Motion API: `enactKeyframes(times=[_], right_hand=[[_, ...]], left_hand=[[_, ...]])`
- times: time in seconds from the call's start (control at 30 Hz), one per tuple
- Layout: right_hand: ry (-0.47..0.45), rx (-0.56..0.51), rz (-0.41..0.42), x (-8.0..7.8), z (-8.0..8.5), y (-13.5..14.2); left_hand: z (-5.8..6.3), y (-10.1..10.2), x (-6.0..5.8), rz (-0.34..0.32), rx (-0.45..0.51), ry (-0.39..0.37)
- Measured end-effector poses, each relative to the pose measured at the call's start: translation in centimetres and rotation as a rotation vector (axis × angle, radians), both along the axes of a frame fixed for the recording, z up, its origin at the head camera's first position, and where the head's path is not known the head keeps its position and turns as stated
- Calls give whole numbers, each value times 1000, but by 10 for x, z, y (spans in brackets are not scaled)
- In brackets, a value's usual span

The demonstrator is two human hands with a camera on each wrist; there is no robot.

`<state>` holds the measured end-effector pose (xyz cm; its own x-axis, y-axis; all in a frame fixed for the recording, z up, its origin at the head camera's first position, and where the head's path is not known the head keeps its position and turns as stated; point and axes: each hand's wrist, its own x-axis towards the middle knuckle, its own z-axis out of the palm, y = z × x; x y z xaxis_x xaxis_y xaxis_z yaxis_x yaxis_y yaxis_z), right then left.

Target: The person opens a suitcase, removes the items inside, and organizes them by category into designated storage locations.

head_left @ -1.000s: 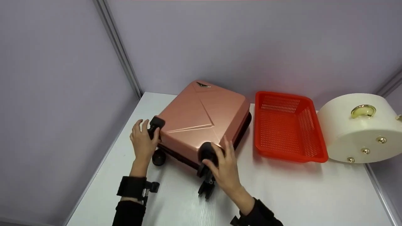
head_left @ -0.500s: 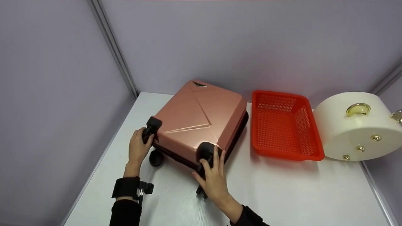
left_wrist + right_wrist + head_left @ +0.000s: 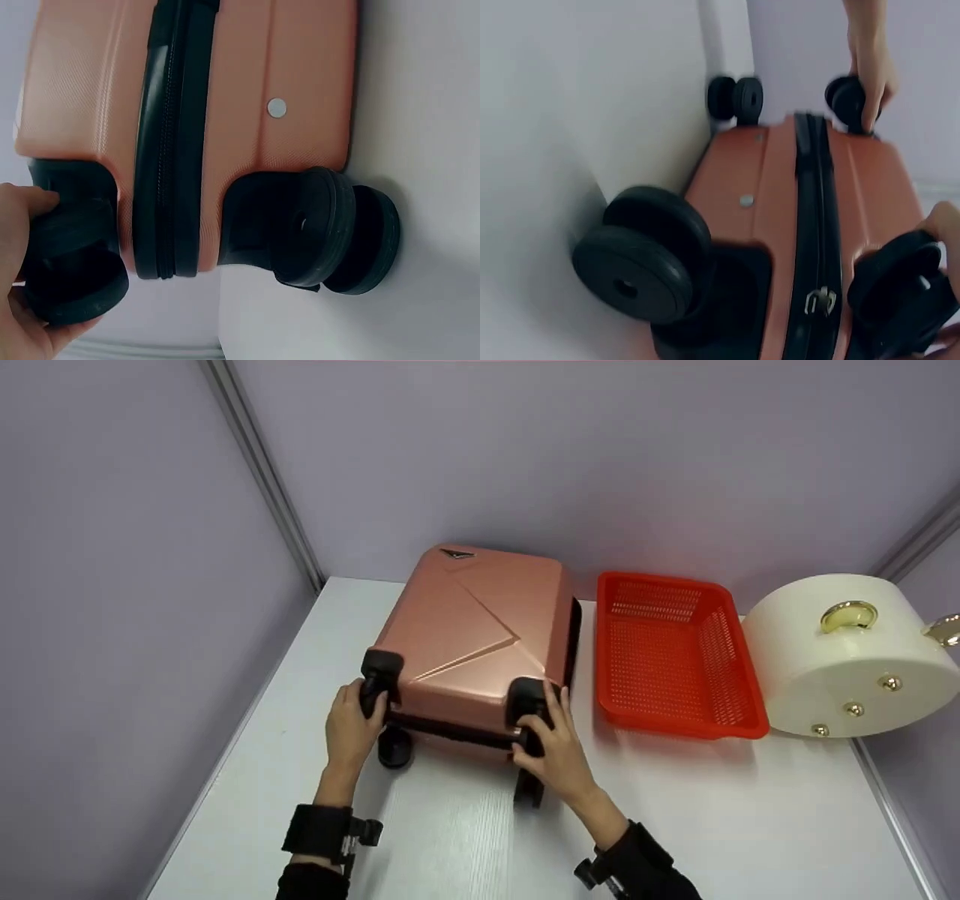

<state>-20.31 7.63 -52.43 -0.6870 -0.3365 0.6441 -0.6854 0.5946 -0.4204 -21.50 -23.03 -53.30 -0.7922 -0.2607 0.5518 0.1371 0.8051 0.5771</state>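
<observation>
One table (image 3: pixel 450 840) under, wall (image 3: pixel 487 450) beyond our left hand (image 3: pixel 349 732), right hand (image 3: pixel 561 757), fingers (image 3: pixel 553 709) curled round case (image 3: pixel 469 615) wheels (image 3: pixel 79 289), basket (image 3: pixel 682 726) rightward.

Before me is a boxed-in work booth, closer to a lab station than a home. Plain grey-lilac panels (image 3: pixel 525 457) rise left, back and right, with metal corner strips (image 3: pixel 259 472), around a white bench (image 3: pixel 457 859) bearing a pink suitcase (image 3: pixel 480 622) and red basket (image 3: pixel 675 727). Black camera bands (image 3: pixel 319 831) circle a person's wrists (image 3: pixel 336 787).
</observation>
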Motion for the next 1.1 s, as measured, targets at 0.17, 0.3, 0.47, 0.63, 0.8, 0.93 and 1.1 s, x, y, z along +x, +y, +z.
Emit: enactKeyframes(times=[0.17,0.3,0.47,0.63,0.8,0.93,1.1], right_hand=[[-76,2,51,-26,4,28],[-140,12,85,-46,6,49],[-203,6,131,-66,9,72],[-203,-8,152,-80,11,85],[-159,-89,131,-80,7,87],[-16,-343,-43,-64,-8,88],[112,-499,-308,-37,-32,88]], left_hand=[[1,24,8,30,-22,25],[0,45,13,52,-26,32],[0,70,16,66,-19,46],[2,86,17,81,-6,44],[2,89,17,90,-14,40],[1,89,18,88,-36,40],[0,88,18,97,-46,59]])
